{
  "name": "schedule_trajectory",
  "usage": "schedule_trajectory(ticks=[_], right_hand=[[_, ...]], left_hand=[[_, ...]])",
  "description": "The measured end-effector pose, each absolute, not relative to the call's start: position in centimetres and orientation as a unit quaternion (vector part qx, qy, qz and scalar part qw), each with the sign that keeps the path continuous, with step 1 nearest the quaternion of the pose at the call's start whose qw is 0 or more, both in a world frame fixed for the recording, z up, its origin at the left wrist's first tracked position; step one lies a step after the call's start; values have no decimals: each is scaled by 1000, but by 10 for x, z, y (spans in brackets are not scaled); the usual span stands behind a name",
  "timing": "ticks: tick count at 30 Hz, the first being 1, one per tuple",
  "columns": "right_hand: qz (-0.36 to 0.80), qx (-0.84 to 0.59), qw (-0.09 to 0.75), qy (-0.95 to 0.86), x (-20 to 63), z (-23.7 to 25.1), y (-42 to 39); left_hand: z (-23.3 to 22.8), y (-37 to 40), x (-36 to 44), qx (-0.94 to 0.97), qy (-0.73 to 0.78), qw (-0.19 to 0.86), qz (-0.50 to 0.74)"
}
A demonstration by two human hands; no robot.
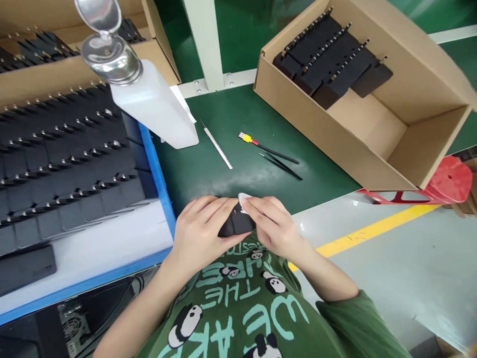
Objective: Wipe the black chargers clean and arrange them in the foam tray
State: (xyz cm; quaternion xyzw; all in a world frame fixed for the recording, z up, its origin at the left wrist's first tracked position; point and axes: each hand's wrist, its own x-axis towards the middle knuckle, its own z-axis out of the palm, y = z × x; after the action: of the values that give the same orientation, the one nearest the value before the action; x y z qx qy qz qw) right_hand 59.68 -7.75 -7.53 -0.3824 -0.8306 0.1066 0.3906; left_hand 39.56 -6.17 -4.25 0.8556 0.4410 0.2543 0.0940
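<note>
Close to my body, at the green table's near edge, my left hand [206, 223] is wrapped round a small black plastic block [238, 222]. My right hand [274, 221] pinches a small white wipe [244, 198] and presses it against the block's top end. Fingers cover much of the block, so its full shape is hidden. Beyond my hands lie a thin silver pick-like tool [218, 148], black tweezers [282, 166] and a short black cable with a yellow USB plug [245, 137].
A white bottle [152, 107] with an open metal lid stands at left. Beside it, a blue-edged tray [158, 174] holds rows of black blocks with metal prongs. A cardboard box [309, 132] at right contains similar blocks. A red stool [450, 180] stands behind it.
</note>
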Motion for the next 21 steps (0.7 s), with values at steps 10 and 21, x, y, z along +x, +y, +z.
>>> schedule_trajectory(ticks=[10, 21], right_hand=[[27, -370, 319, -872, 598, -56, -91], [17, -381, 274, -883, 578, -47, -108]], left_hand=[[-41, -60, 398, 852, 444, 88, 264], [-46, -64, 397, 840, 466, 75, 265]])
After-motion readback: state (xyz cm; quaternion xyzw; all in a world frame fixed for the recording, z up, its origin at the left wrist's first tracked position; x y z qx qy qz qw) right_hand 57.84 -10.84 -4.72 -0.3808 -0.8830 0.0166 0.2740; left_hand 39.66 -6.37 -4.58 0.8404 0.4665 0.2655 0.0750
